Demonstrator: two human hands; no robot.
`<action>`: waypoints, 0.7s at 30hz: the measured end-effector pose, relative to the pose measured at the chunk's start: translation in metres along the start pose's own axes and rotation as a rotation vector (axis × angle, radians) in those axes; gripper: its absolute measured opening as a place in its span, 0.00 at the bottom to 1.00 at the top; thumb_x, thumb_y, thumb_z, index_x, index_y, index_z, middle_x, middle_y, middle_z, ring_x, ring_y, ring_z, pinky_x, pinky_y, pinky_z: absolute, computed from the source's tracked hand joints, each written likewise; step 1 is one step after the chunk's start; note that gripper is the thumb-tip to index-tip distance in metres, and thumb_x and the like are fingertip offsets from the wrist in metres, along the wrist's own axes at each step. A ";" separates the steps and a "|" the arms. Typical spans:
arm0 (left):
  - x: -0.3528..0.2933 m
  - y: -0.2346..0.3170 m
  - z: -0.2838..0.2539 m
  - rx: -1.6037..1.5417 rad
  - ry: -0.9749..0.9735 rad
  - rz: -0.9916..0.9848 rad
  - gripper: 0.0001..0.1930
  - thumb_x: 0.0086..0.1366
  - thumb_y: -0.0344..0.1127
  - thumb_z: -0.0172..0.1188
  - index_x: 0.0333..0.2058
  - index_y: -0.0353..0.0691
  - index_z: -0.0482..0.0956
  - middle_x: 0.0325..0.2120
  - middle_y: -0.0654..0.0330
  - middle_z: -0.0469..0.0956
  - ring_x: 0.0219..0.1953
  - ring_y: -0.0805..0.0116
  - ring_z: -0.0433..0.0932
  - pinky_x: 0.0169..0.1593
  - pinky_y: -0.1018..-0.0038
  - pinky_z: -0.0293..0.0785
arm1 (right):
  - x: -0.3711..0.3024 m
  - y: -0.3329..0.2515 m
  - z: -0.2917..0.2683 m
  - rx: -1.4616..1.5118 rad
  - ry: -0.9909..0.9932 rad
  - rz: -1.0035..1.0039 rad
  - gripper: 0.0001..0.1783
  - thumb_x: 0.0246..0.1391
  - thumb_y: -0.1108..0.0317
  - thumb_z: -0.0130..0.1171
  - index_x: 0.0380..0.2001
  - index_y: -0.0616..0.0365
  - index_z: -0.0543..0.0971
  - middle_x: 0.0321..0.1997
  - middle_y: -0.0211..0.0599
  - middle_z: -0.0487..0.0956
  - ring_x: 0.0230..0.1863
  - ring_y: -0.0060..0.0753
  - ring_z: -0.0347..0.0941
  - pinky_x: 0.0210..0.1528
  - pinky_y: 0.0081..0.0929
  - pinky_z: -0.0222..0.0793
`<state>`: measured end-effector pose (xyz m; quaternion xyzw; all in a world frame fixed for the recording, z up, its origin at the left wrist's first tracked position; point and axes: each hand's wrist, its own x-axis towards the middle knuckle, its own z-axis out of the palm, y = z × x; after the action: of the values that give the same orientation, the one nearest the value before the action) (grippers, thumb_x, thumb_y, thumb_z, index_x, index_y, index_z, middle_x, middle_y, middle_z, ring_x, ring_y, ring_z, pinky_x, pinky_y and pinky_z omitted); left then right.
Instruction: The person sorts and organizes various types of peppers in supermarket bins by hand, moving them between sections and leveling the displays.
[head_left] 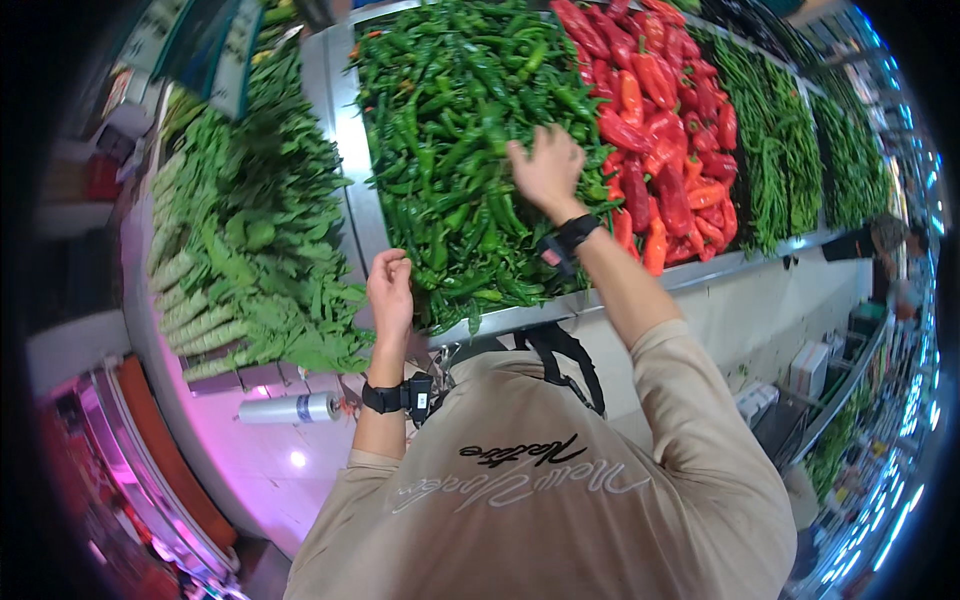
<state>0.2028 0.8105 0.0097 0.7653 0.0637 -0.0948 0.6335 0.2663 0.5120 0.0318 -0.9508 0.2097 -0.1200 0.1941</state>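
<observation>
My right hand (552, 172) is over a heap of long green chili peppers (455, 150), its back up and its fingers apart. The thumb points left, and I see nothing held in it. Beside the heap's near left corner is my left hand (390, 290), its fingers curled inward. Whatever lies inside that curl, if anything, is hidden. Just right of my right hand, large red peppers (665, 160) are piled against the green ones. Both wrists wear black bands with a small device.
Leafy greens (255, 220) with pale stalks fill the left section, past a metal divider (355, 150). Bundles of long green vegetables (765, 150) lie right of the red peppers. A plastic bag roll (290, 408) hangs at the stall front. Another person (890, 245) stands far right.
</observation>
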 end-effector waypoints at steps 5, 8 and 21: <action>0.025 -0.008 0.057 0.388 -0.042 0.037 0.33 0.69 0.44 0.57 0.62 0.25 0.57 0.59 0.40 0.63 0.59 0.51 0.68 0.61 0.64 0.64 | -0.057 -0.061 0.017 0.088 0.027 -0.169 0.43 0.51 0.50 0.61 0.63 0.70 0.64 0.65 0.58 0.65 0.72 0.66 0.49 0.72 0.55 0.42; 0.035 -0.011 0.069 0.274 -0.030 0.019 0.34 0.70 0.45 0.56 0.63 0.24 0.55 0.59 0.40 0.63 0.60 0.50 0.67 0.63 0.64 0.62 | -0.067 -0.060 0.012 0.221 -0.007 -0.178 0.45 0.50 0.55 0.64 0.64 0.71 0.61 0.66 0.62 0.63 0.73 0.66 0.47 0.74 0.54 0.41; 0.044 0.002 0.070 0.195 -0.040 -0.024 0.31 0.69 0.42 0.58 0.61 0.27 0.57 0.56 0.47 0.66 0.55 0.58 0.68 0.61 0.68 0.61 | -0.110 0.078 0.006 0.178 0.301 0.320 0.36 0.51 0.51 0.65 0.60 0.57 0.69 0.66 0.58 0.61 0.65 0.61 0.57 0.65 0.57 0.54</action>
<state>0.2419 0.7402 -0.0106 0.8205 0.0507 -0.1233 0.5559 0.1433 0.4976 -0.0221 -0.8559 0.3731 -0.2460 0.2603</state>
